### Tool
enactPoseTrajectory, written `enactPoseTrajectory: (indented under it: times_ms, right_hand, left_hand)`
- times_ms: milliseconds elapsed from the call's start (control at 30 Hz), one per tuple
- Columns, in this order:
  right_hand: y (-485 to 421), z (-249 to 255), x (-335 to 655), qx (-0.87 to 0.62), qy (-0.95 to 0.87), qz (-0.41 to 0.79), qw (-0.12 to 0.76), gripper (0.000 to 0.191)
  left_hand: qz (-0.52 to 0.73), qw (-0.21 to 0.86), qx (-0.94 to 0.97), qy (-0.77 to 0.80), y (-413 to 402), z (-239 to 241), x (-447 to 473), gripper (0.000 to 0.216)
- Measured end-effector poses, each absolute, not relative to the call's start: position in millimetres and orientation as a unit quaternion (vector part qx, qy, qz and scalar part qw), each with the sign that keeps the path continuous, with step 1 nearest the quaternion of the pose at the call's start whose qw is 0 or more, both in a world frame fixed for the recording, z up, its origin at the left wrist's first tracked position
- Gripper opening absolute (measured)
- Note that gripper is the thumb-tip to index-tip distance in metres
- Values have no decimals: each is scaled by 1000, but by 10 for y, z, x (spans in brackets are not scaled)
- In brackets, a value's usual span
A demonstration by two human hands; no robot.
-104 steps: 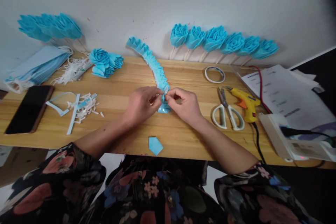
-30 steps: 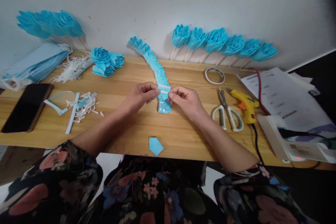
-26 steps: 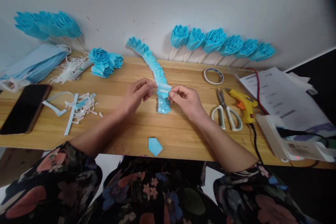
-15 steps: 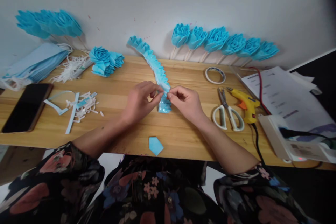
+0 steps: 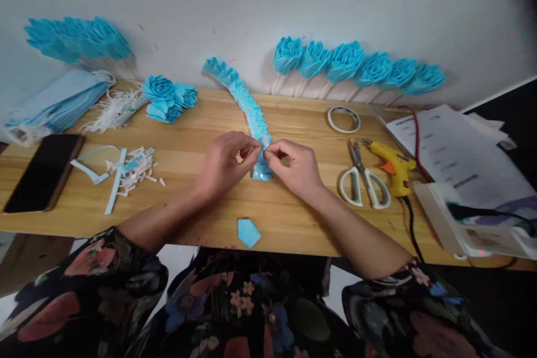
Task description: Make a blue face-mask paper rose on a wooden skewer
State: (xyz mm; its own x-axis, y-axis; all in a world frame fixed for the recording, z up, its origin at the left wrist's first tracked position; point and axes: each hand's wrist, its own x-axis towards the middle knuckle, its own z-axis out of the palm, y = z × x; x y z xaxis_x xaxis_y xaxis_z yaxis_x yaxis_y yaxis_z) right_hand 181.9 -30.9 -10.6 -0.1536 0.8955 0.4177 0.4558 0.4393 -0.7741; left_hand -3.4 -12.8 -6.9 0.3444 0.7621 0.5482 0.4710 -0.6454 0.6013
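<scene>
A long strip of pleated blue fabric (image 5: 241, 95) curves from the wall toward me, its near end lying flat on the table. Over that near part, my left hand (image 5: 224, 165) pinches thumb and forefinger together at the strip's left edge. My right hand (image 5: 297, 170) pinches at the right edge, its fingertips almost meeting the left ones. The exact fold between the fingertips is partly hidden. Closer to me, apart from both hands, lies a small blue pentagon piece (image 5: 249, 232).
Scissors (image 5: 364, 176), a yellow glue gun (image 5: 394, 165), a tape roll (image 5: 344, 119) and a power strip (image 5: 444, 224) sit right. Blue flowers on sticks (image 5: 344, 62) lean on the wall. Left are face masks (image 5: 62, 100), a phone (image 5: 44, 170), scraps (image 5: 136, 170) and loose flowers (image 5: 165, 98).
My right hand has shifted slightly left, its fingertips closer to the left hand's over the strip. My left hand stays almost where it was.
</scene>
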Motion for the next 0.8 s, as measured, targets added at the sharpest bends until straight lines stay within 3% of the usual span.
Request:
enactPoseTrajectory:
  times_ms: [400,633,800]
  right_hand:
    - [-201,-134,1905,-510,-611,388,465,16]
    - [-153,-110,1955,-482,-541,501,472,21]
    - [-165,-98,1928,-465,-536,537,457,24]
  left_hand:
    - [443,322,693,469,-32,45,-188,17]
    - [308,121,680,654,-332,268,-1345,21]
    - [173,52,681,710,-584,107,-2072,35]
